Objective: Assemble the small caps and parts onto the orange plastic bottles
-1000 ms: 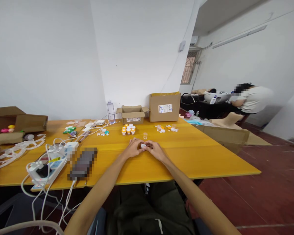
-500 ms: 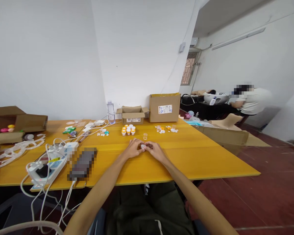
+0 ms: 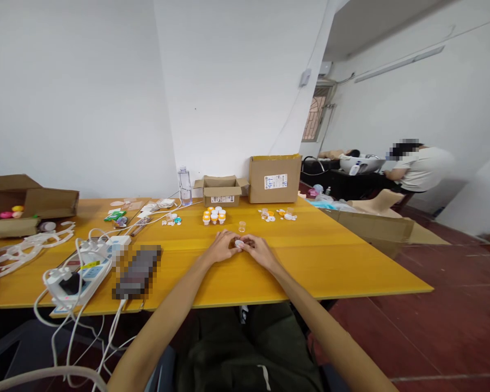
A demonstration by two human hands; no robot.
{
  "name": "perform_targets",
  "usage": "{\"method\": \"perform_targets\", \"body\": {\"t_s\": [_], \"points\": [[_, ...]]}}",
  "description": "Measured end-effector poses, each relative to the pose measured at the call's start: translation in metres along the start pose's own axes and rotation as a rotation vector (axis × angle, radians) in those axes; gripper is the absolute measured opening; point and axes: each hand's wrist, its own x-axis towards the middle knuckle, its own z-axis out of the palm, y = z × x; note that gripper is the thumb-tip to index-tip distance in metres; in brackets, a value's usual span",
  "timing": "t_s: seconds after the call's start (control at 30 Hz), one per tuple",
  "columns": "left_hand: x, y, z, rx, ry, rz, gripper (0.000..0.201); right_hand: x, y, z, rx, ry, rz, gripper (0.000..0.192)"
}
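Yellow wooden surface (image 3: 330, 267) bears orange-and-white plastic containers (image 3: 214, 218), seemingly complete, and loose orange-white plastic parts (image 3: 270, 214), seemingly unassembled, while curled hands (image 3: 222, 249) pinch one white round piece (image 3: 239, 243).

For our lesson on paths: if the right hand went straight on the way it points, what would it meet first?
The right hand would likely meet the left hand first, across the small white piece held between them; depth is unclear.

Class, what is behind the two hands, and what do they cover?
A clear cup stands just beyond the left hand and right hand; farther back, orange-and-white containers and two boxes. The fingers partly cover a white piece; its underside can't be seen.
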Motion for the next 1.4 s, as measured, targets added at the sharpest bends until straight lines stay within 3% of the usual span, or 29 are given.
{"method": "perform_targets", "body": {"t_s": [0.5,0.97,1.4], "points": [[0.0003,-0.0016,0.0016,-0.005,0.015,0.006,0.025,-0.0007,-0.0005,0.0009,-0.010,0.024,0.003,0.022],[0.0007,-0.0036,0.0006,0.003,0.014,0.010,0.019,0.0025,0.0058,-0.0047,-0.070,0.173,0.001,0.020],[0.0001,-0.0040,0.0023,0.000,0.032,-0.028,0.030,-0.0009,-0.0014,-0.0026,-0.186,0.182,-0.082,0.020]]}}
